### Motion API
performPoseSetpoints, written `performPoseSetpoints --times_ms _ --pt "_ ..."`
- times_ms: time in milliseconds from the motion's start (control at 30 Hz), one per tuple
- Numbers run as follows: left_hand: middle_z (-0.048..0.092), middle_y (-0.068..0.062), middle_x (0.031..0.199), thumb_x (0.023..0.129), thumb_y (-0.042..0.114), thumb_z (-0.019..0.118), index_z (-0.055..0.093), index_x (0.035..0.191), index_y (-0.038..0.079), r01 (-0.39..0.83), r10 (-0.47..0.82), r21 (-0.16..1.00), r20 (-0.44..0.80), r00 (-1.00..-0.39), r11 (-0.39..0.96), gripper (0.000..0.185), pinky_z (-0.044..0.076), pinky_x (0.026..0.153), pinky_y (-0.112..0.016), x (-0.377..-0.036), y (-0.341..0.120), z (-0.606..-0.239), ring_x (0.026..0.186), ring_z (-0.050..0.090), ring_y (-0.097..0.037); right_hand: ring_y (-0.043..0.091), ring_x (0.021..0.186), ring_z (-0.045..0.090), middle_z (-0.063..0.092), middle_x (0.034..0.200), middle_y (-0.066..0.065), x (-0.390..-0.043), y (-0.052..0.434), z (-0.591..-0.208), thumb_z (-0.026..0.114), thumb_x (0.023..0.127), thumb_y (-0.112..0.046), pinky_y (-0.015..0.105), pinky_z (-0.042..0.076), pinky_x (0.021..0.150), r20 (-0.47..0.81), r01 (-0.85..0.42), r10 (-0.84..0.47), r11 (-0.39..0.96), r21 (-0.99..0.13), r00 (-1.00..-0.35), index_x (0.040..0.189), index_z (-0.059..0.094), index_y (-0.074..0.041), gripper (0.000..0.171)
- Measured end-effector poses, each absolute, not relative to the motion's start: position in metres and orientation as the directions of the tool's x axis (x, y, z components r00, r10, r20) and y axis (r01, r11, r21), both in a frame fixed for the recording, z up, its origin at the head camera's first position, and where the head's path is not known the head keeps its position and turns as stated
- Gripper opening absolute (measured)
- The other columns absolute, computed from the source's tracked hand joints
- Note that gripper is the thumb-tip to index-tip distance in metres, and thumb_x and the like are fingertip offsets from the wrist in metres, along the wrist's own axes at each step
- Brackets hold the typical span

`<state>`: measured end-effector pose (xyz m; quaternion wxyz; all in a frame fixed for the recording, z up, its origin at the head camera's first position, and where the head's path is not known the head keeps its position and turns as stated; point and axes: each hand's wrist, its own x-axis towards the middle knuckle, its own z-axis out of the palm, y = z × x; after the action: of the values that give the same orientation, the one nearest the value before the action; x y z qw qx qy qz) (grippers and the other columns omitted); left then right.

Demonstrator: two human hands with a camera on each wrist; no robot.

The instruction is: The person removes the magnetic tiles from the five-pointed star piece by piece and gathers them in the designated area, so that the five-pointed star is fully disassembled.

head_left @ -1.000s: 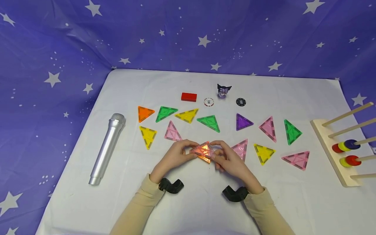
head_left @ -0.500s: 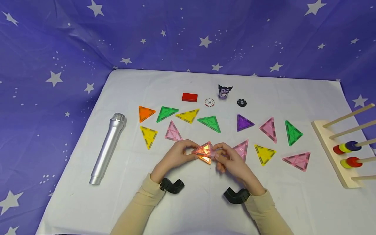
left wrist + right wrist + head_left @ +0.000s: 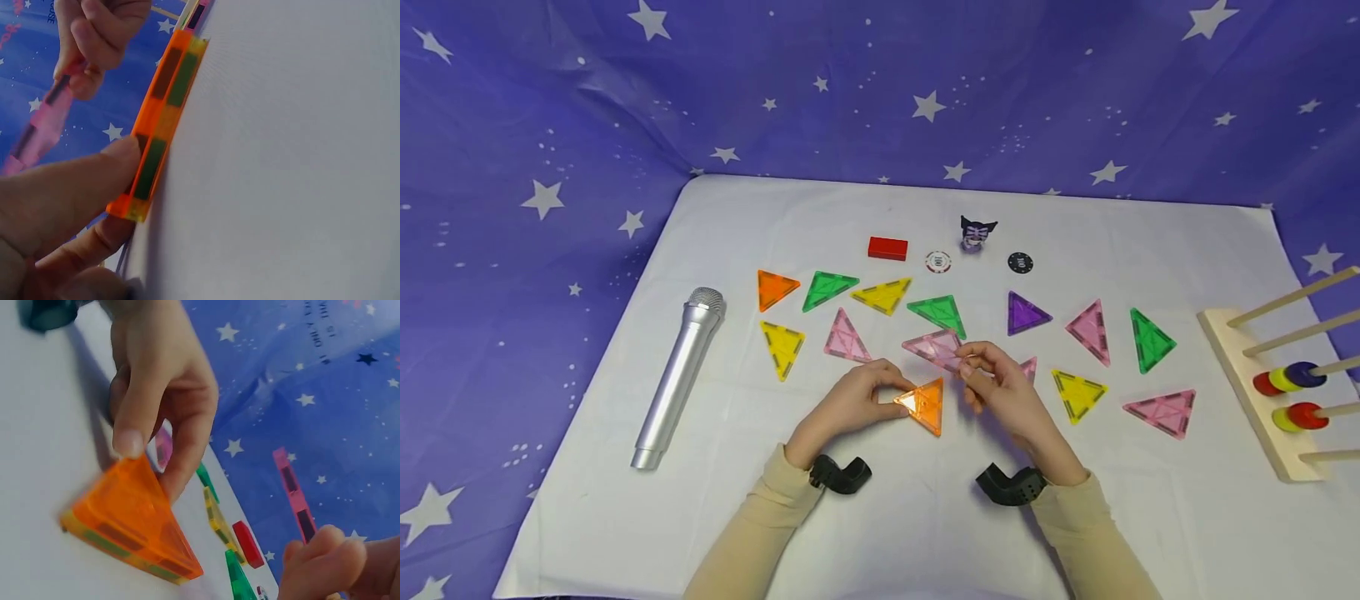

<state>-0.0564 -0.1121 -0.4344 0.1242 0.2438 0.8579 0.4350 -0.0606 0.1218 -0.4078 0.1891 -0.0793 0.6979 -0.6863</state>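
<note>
My left hand [image 3: 853, 402] pinches a translucent orange triangular magnetic tile [image 3: 923, 407] by one corner, low over the white table. A yellow tile [image 3: 156, 169] shows face to face against the orange one in the left wrist view. Thumb and fingers of my right hand [image 3: 1003, 396] pinch a pink triangular tile [image 3: 931, 347], held apart from the orange one and farther from me. In the right wrist view that pink tile [image 3: 294, 494] stands nearly edge-on. Another pink tile [image 3: 1029, 367] is partly hidden behind my right hand.
Several triangular tiles lie around, among them a green one [image 3: 940, 314], a purple one [image 3: 1026, 314] and a yellow one [image 3: 1078, 395]. A silver microphone [image 3: 677, 379] lies left. Behind are a red block [image 3: 888, 248] and a small figurine [image 3: 976, 235]. A wooden peg rack [image 3: 1258, 392] stands right.
The pink tile overlapped the orange one before; my right hand has lifted it off and away, farther from me. My left hand keeps hold of the orange tile, now shifted slightly nearer me.
</note>
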Motion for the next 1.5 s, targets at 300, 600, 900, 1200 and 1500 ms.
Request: performPoseSetpoints --times_ms 300,600,900,1200,1500 --pt "0.055 0.004 0.096 0.076 0.019 0.074 0.069 0.101 0.011 0.295 0.546 0.811 -0.035 -0.837 0.505 0.026 0.038 0.054 -0.023 -0.055 -0.114 -0.435 0.054 0.04 -0.007 0.02 0.058 0.052 0.05 0.086 0.026 -0.078 0.105 -0.419 0.048 0.094 -0.008 0.028 0.049 0.054 -0.178 0.101 -0.423 0.198 -0.975 -0.888 0.116 0.047 0.002 0.024" --pt "0.053 0.003 0.097 0.079 0.018 0.071 0.069 0.103 0.011 0.305 0.579 0.815 -0.045 -0.814 0.492 0.025 0.038 0.053 -0.023 -0.054 -0.116 -0.434 0.055 0.04 -0.007 0.02 0.059 0.051 0.052 0.075 0.011 -0.094 0.103 -0.417 0.046 0.094 -0.01 0.031 0.045 0.06 -0.219 -0.033 -0.519 0.433 -0.901 -0.827 0.121 0.046 -0.002 0.028" --pt "0.054 0.006 0.096 0.079 0.019 0.071 0.069 0.102 0.013 0.284 0.576 0.822 -0.064 -0.815 0.494 0.023 0.037 0.052 -0.022 -0.054 -0.118 -0.432 0.055 0.042 -0.008 0.016 0.052 0.05 0.054 0.064 0.004 -0.099 0.108 -0.414 0.049 0.093 -0.012 0.031 0.039 0.058 -0.226 -0.159 -0.538 0.577 -0.801 -0.812 0.127 0.046 -0.014 0.034" --pt "0.053 0.002 0.094 0.078 0.01 0.072 0.068 0.1 0.008 0.255 0.58 0.839 -0.086 -0.81 0.48 0.023 0.036 0.054 -0.021 -0.054 -0.122 -0.431 0.056 0.04 -0.009 0.019 0.042 0.05 0.056 0.059 0.004 -0.086 0.112 -0.41 0.053 0.092 -0.021 0.03 0.042 0.042 -0.295 -0.055 -0.447 0.621 -0.782 -0.844 0.126 0.045 -0.018 0.035" --pt "0.054 -0.001 0.088 0.076 0.009 0.072 0.07 0.095 0.007 0.296 0.567 0.814 -0.049 -0.822 0.5 0.019 0.039 0.054 -0.021 -0.055 -0.12 -0.432 0.056 0.042 -0.006 0.011 0.061 0.042 0.047 0.082 0.001 -0.048 0.113 -0.408 0.074 0.075 -0.032 0.023 0.037 0.051 -0.184 -0.269 -0.582 0.603 -0.751 -0.792 0.12 0.054 -0.014 0.053"
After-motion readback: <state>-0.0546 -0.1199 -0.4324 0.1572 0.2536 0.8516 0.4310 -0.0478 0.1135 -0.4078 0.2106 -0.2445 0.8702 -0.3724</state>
